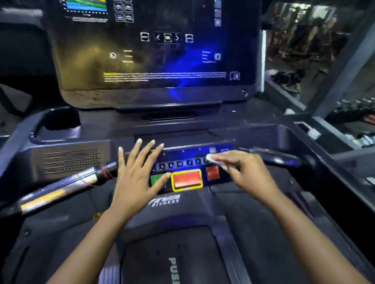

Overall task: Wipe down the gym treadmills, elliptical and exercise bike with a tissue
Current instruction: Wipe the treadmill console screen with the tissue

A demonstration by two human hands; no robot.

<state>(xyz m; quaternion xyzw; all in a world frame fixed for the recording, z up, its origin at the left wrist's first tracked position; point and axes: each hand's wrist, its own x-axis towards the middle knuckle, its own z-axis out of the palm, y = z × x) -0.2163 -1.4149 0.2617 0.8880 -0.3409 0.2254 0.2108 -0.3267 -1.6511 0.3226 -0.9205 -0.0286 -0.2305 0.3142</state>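
You are at the console of one treadmill [71, 159], and the step in hand looks like wiping its key strip [179, 164]. Your right hand [241, 170] pinches the tissue [210, 158] between thumb and curled fingers [223, 163]. The small white wad sits at the right end of the numbered keys, just above the small red key, and seems to touch the strip. Your left hand [136, 178] is released, its fingers straight and spread over the left end of the strip, with the thumb just beside the green button [156, 180]. Whether the palm presses down or only hovers, I cannot tell.

By my reading the task is at an early or middle stage: this console is only partly covered, and the elliptical and bike are not in view.

For the next move, draw the tissue leftward along the keys with light pressure, and lift your left hand out of its way. Go gently across the big red button [187, 180] and the green one, since a firm push could trigger them. The wad is small, so it will take several passes. The screen [159, 46] above shows smears low on its left side, and the chrome grip [61, 188] on the left also waits.
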